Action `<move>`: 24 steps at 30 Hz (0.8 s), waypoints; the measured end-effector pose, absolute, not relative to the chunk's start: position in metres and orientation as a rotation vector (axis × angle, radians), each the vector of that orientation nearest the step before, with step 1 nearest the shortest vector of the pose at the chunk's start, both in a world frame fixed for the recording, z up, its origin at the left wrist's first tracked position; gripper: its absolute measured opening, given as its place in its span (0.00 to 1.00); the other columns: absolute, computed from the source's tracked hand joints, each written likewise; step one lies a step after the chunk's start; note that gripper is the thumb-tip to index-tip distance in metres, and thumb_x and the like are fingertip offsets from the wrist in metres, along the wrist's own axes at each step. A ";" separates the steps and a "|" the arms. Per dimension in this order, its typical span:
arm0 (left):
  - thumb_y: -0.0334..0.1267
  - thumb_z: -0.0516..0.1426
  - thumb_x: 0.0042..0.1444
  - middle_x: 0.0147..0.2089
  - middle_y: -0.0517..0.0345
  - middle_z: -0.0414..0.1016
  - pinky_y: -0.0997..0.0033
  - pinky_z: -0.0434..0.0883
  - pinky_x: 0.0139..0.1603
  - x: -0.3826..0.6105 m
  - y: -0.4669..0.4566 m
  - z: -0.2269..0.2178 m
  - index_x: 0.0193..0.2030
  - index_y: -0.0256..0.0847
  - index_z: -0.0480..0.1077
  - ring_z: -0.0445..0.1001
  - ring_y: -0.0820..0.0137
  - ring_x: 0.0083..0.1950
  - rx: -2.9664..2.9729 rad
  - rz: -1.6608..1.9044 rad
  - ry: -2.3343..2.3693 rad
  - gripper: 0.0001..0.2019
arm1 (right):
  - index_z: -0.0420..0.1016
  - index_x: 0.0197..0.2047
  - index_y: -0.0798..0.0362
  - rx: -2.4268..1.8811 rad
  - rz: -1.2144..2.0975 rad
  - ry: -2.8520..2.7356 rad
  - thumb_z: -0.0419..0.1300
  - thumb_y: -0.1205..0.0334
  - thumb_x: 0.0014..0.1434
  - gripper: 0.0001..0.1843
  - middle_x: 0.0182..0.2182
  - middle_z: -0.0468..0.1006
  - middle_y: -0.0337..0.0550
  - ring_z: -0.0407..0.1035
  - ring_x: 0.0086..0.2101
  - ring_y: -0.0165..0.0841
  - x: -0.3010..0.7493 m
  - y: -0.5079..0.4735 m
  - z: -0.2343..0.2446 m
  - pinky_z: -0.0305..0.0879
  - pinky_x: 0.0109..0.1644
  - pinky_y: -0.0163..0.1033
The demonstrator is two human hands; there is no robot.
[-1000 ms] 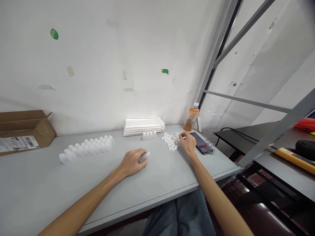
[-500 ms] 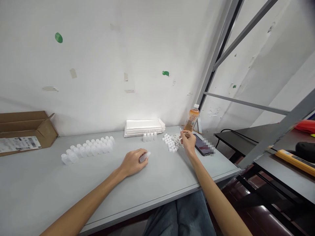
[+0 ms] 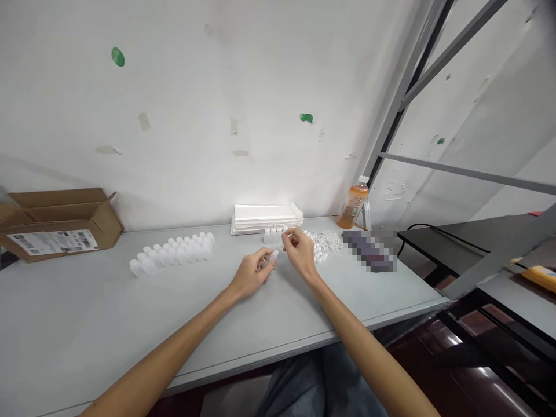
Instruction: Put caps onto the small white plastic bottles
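My left hand (image 3: 252, 273) is closed around a small translucent plastic bottle (image 3: 273, 256), its neck pointing up and to the right. Close to that neck, my right hand (image 3: 299, 249) is pinched on a small white piece, mostly hidden by the fingers. Behind and beside the right hand lie many small white caps (image 3: 320, 255) and a heap of thin white pieces (image 3: 332, 242). A few small bottles (image 3: 273, 236) stand upright just beyond my hands. To the left, more of these bottles (image 3: 174, 253) stand in slanting rows.
A stack of white flat packs (image 3: 264, 219) lies against the wall. An orange drink bottle (image 3: 354, 202) stands at the back right, with a blurred-out phone (image 3: 369, 250) in front. An open cardboard box (image 3: 61, 226) sits far left. A metal frame (image 3: 403, 116) rises at right.
My right hand has moved left from the heap of thin white pieces to near the neck of the held bottle. My left hand still holds the bottle. The view has shifted slightly.
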State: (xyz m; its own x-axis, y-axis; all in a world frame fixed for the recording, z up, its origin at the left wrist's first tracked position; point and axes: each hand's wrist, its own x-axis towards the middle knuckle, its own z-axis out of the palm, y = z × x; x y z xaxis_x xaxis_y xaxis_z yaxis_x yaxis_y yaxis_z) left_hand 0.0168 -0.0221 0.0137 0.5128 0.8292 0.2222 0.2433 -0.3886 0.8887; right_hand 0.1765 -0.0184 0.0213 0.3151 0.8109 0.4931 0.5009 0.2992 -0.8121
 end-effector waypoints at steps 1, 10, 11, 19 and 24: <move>0.46 0.52 0.60 0.31 0.61 0.72 0.73 0.65 0.29 0.018 -0.022 0.012 0.44 0.39 0.67 0.67 0.76 0.22 1.893 0.855 0.879 0.13 | 0.69 0.30 0.50 -1.358 0.307 -1.350 0.54 0.56 0.57 0.08 0.17 0.68 0.32 0.66 0.22 0.30 0.175 -0.020 0.019 0.60 0.32 0.34; 0.45 0.52 0.60 0.32 0.58 0.75 0.72 0.66 0.31 0.022 -0.020 0.005 0.47 0.38 0.68 0.70 0.75 0.23 1.902 0.844 0.912 0.15 | 0.69 0.35 0.51 -1.347 0.203 -1.508 0.52 0.57 0.60 0.09 0.23 0.74 0.35 0.62 0.19 0.26 0.170 -0.028 0.011 0.55 0.27 0.33; 0.45 0.52 0.60 0.32 0.58 0.75 0.72 0.66 0.30 0.022 -0.020 0.005 0.47 0.37 0.68 0.70 0.74 0.23 1.902 0.845 0.919 0.15 | 0.69 0.35 0.51 -1.341 0.189 -1.522 0.52 0.57 0.60 0.09 0.23 0.74 0.35 0.62 0.19 0.26 0.170 -0.028 0.011 0.55 0.27 0.33; 0.48 0.53 0.59 0.31 0.58 0.76 0.72 0.67 0.29 0.021 -0.017 0.001 0.48 0.38 0.71 0.71 0.73 0.23 1.895 0.918 0.960 0.17 | 0.69 0.38 0.50 -1.273 0.367 -1.567 0.54 0.58 0.58 0.07 0.29 0.78 0.37 0.62 0.16 0.24 0.177 -0.035 0.014 0.58 0.23 0.33; 0.47 0.53 0.59 0.31 0.60 0.74 0.73 0.67 0.29 0.020 -0.018 0.003 0.51 0.40 0.70 0.70 0.74 0.22 1.877 0.975 1.005 0.18 | 0.71 0.39 0.51 -1.200 0.646 -1.504 0.57 0.61 0.53 0.09 0.36 0.78 0.41 0.66 0.16 0.25 0.180 -0.034 0.017 0.62 0.21 0.33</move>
